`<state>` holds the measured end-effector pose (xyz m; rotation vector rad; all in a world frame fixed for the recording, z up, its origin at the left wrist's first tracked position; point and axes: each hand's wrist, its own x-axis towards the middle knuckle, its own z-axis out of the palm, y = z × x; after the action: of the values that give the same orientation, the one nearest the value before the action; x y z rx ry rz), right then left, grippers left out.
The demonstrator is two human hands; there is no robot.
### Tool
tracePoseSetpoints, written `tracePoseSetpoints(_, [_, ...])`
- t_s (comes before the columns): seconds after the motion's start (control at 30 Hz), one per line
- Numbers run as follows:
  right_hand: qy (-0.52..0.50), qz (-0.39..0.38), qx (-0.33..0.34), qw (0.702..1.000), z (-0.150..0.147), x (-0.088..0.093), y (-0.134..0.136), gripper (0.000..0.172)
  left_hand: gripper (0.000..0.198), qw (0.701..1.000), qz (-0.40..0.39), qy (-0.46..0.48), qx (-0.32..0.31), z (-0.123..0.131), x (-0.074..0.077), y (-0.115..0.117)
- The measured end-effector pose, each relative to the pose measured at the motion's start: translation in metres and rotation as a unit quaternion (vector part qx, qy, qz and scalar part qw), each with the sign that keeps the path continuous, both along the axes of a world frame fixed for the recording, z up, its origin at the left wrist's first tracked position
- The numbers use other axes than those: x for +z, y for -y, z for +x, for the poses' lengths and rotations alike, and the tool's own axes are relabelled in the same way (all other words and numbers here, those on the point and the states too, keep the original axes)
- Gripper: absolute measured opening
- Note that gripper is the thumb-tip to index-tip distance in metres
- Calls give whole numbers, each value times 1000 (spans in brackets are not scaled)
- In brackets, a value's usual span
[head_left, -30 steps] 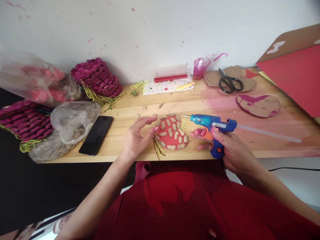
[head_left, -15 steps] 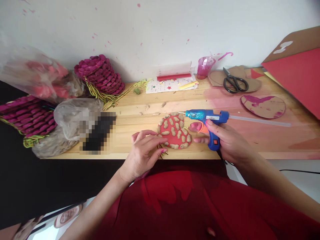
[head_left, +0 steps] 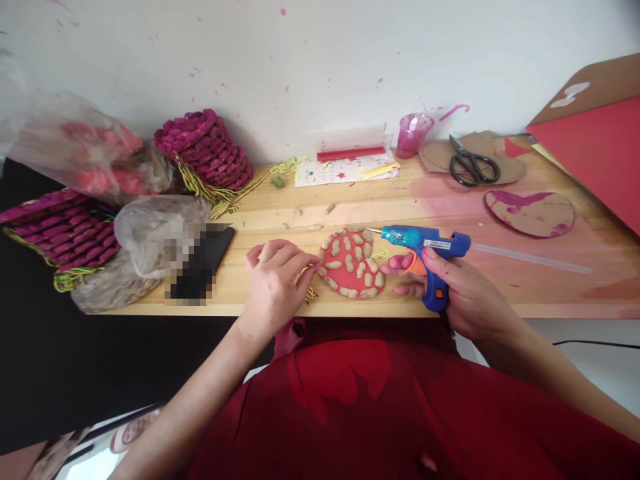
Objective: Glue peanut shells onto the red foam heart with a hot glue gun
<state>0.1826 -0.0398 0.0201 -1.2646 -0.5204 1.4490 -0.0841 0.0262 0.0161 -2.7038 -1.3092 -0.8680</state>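
A red heart-shaped piece (head_left: 340, 277) lies at the table's front edge with several peanuts in their shells (head_left: 349, 262) spread over it. My left hand (head_left: 275, 280) is closed at the heart's left edge, thumb and fingertips pinched on strands of yellow-green yarn (head_left: 311, 293); part of the yarn is hidden by the fingers. A blue glue gun (head_left: 413, 240) with an orange trigger is gripped in my right hand (head_left: 463, 283). Its metal nozzle points left over the heart's upper right edge, and a clear glue stick (head_left: 533, 258) sticks out behind.
Loose peanuts (head_left: 330, 209) lie behind the heart. Purple woven pieces (head_left: 205, 150), plastic bags (head_left: 145, 233) and a blurred-out black object (head_left: 220, 250) are left. Scissors (head_left: 473, 167), a pink-stained cup (head_left: 414, 137), a cardboard heart (head_left: 533, 217) and red board (head_left: 595, 140) are right.
My left hand has drawn back left from over the heart, its fingers now pinched on the yarn. The glue gun in my right hand has shifted slightly right and down.
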Motion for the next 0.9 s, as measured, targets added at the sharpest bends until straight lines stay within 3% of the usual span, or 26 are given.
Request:
tracePoseSetpoints(0.1, [-6, 13, 4, 1000, -1, -4, 0, 39, 4, 1000, -3, -15, -6, 4, 1, -7])
tracePoseSetpoints(0.27, [-14, 17, -3, 1000, 0, -11, 1, 32, 23, 1000, -9, -26, 11, 4, 4, -16])
tracePoseSetpoints(0.53, [-19, 23, -5, 1000, 1, -12, 0, 28, 8, 996, -64, -36, -47, 18, 2, -16])
tracePoseSetpoints(0.9, [-11, 26, 0, 1000, 0, -10, 2, 25, 7, 994, -79, -53, -44, 30, -2, -23])
